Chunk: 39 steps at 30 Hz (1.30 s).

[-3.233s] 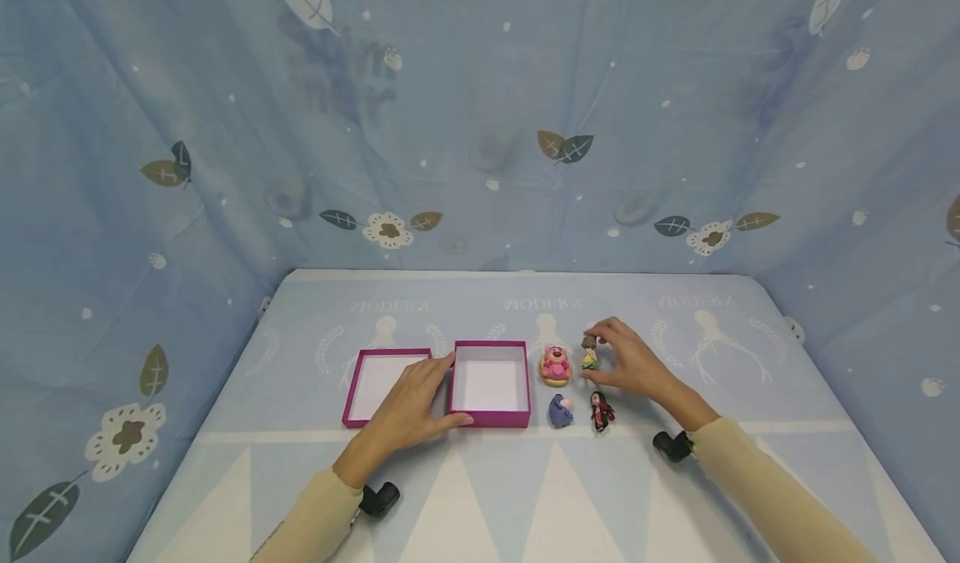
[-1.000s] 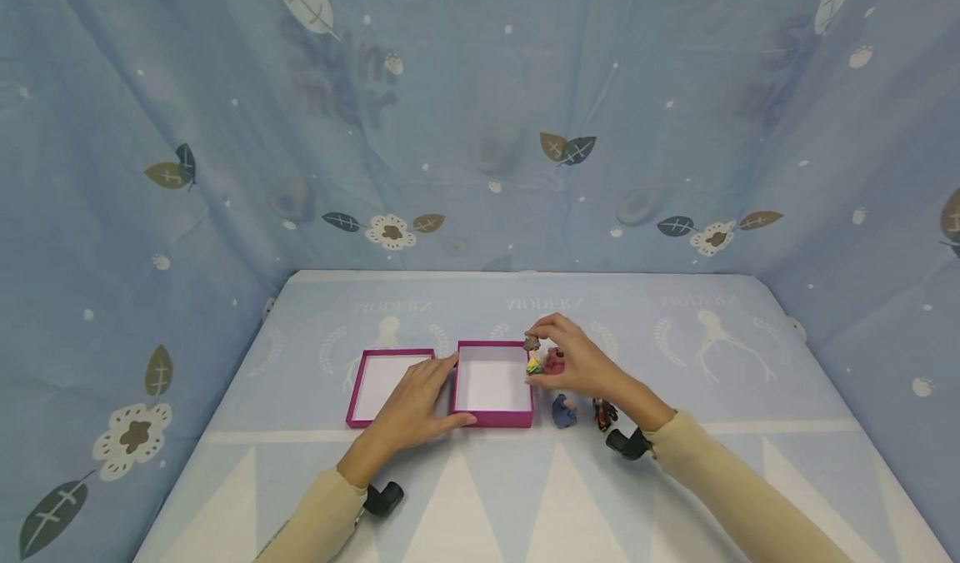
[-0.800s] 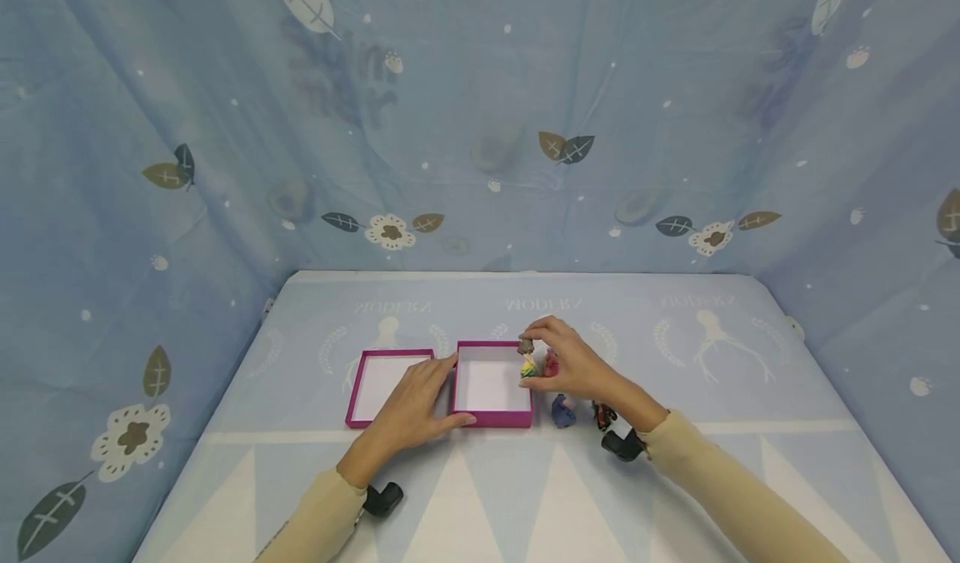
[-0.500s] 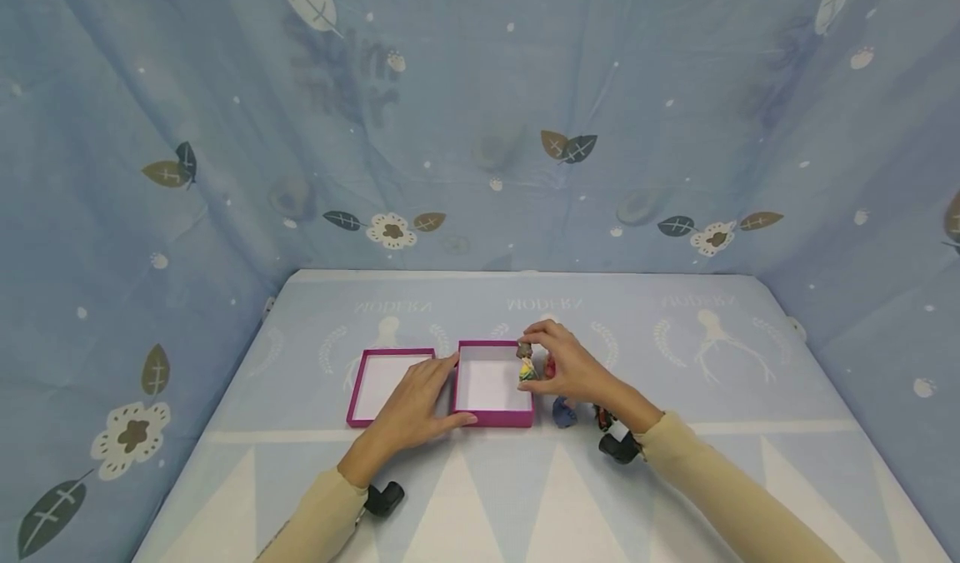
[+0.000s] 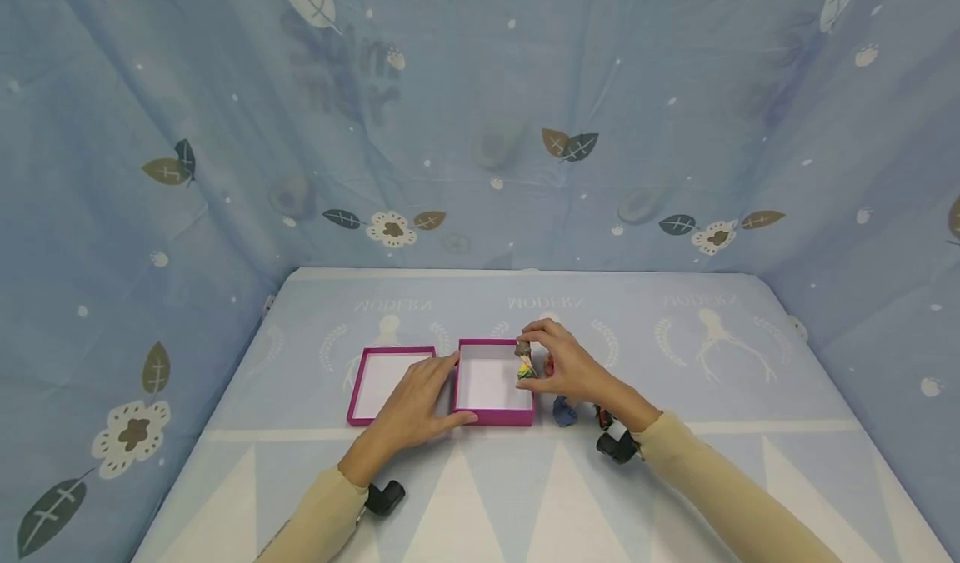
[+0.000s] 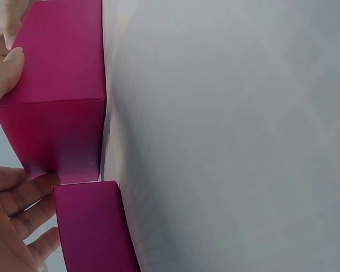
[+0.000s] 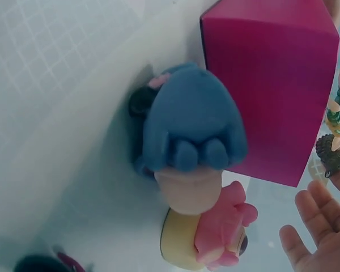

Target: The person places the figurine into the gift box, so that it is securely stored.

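My right hand [image 5: 568, 369] pinches a small doll figurine [image 5: 525, 363] with brown hair and a yellow-green skirt between thumb and fingertips. It holds the figurine upright at the right wall of a magenta box [image 5: 495, 418] with a white inside. In the right wrist view, the figurine [image 7: 332, 153] shows beyond the box's outer wall. My left hand [image 5: 412, 398] holds the box by its left side; in the left wrist view the thumb lies on the front wall [image 6: 62, 56] and the fingers touch the left wall. The box's magenta lid [image 5: 356, 388] lies under that hand.
A blue donkey figurine [image 7: 195, 119] and a pink bear figurine [image 7: 221, 232] with a yellow base stand right of the box. A dark red doll [image 5: 603, 418] is partly hidden by the right wrist. Patterned blue cloth [image 5: 480, 113] rises behind the table.
My right hand has carried the doll figurine leftward from beside the pink bear to the box's right wall, moving only slightly in the last half second. My left hand has stayed on the box.
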Each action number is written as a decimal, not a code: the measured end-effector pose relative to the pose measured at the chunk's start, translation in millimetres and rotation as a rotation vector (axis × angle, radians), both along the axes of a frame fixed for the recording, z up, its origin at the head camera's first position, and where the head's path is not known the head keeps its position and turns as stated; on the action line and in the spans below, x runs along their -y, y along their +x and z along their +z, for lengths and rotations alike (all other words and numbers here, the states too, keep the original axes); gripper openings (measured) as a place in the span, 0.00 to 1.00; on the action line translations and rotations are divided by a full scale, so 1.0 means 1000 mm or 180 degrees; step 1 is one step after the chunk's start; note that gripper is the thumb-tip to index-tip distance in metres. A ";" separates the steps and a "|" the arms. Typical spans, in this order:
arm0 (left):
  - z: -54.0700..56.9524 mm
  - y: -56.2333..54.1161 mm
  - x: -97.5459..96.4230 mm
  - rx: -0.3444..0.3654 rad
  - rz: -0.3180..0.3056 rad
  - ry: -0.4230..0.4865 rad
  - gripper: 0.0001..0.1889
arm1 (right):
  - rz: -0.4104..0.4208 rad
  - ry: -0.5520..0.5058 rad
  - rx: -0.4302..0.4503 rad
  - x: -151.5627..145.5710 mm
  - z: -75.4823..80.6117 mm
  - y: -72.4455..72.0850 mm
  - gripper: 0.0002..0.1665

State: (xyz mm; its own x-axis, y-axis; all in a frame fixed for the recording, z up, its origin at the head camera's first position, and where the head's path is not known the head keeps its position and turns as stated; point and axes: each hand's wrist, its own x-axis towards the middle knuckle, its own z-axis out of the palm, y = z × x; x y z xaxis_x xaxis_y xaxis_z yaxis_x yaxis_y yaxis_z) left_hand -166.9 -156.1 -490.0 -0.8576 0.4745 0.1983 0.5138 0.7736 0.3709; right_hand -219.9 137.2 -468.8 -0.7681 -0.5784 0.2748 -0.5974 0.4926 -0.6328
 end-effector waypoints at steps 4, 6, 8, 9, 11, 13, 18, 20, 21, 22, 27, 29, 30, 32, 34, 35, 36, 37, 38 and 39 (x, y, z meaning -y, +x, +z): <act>-0.001 0.000 0.000 -0.0011 0.0000 0.0004 0.53 | -0.0006 -0.0061 0.0115 0.002 -0.001 0.001 0.40; -0.001 0.000 0.000 -0.0005 0.0010 -0.0003 0.53 | -0.0021 -0.0043 0.0193 0.003 -0.002 0.003 0.40; -0.001 0.000 0.000 0.0006 0.0018 -0.0011 0.53 | -0.0046 -0.0033 0.0274 0.004 -0.002 0.004 0.41; -0.001 0.000 0.000 0.0012 0.0022 -0.0012 0.53 | -0.0064 -0.0015 0.0294 0.005 -0.002 0.005 0.41; -0.001 0.000 0.000 0.0026 0.0029 -0.0023 0.53 | -0.0090 0.0005 0.0295 0.005 -0.002 0.005 0.41; 0.000 0.000 0.000 0.0038 0.0028 -0.0028 0.53 | -0.0102 -0.0019 0.0283 0.006 -0.003 0.005 0.41; 0.000 0.000 0.000 0.0052 0.0023 -0.0025 0.53 | -0.0090 -0.0051 0.0279 0.007 -0.006 0.003 0.39; 0.000 0.000 0.000 0.0051 0.0018 -0.0013 0.53 | -0.0100 -0.0021 0.0305 0.008 -0.008 0.002 0.39; 0.000 0.000 0.000 0.0050 0.0016 -0.0010 0.53 | -0.0107 -0.0004 0.0318 0.008 -0.009 0.002 0.40; 0.001 0.000 0.000 0.0055 0.0015 -0.0004 0.53 | -0.0116 0.0013 0.0332 0.009 -0.009 0.002 0.40; 0.001 0.000 -0.001 0.0065 0.0022 -0.0012 0.53 | -0.0120 0.0077 0.0390 0.012 -0.009 0.003 0.40; 0.001 0.000 -0.001 0.0062 0.0026 -0.0009 0.53 | -0.0109 0.0077 0.0399 0.013 -0.009 0.003 0.40; 0.001 0.000 -0.001 0.0058 0.0025 -0.0009 0.53 | -0.0111 0.0083 0.0407 0.014 -0.010 0.003 0.40; 0.001 0.000 -0.001 0.0055 0.0022 -0.0006 0.53 | -0.0116 0.0087 0.0396 0.014 -0.012 0.003 0.40; 0.001 0.000 -0.001 0.0041 0.0013 -0.0001 0.53 | -0.0111 0.0073 0.0409 0.015 -0.014 0.003 0.40; 0.001 0.000 -0.001 0.0037 0.0007 -0.0007 0.53 | -0.0117 0.0077 0.0408 0.015 -0.015 0.003 0.40; 0.001 0.000 -0.001 0.0030 0.0000 -0.0006 0.53 | -0.0123 0.0093 0.0405 0.015 -0.016 0.003 0.40; 0.001 0.000 -0.001 0.0023 -0.0006 -0.0006 0.53 | -0.0129 0.0099 0.0405 0.015 -0.017 0.003 0.40; 0.001 -0.001 -0.001 0.0014 -0.0013 -0.0003 0.53 | -0.0135 0.0104 0.0406 0.015 -0.018 0.003 0.40; 0.001 -0.001 -0.001 0.0006 -0.0018 0.0003 0.53 | -0.0142 0.0099 0.0417 0.015 -0.018 0.003 0.41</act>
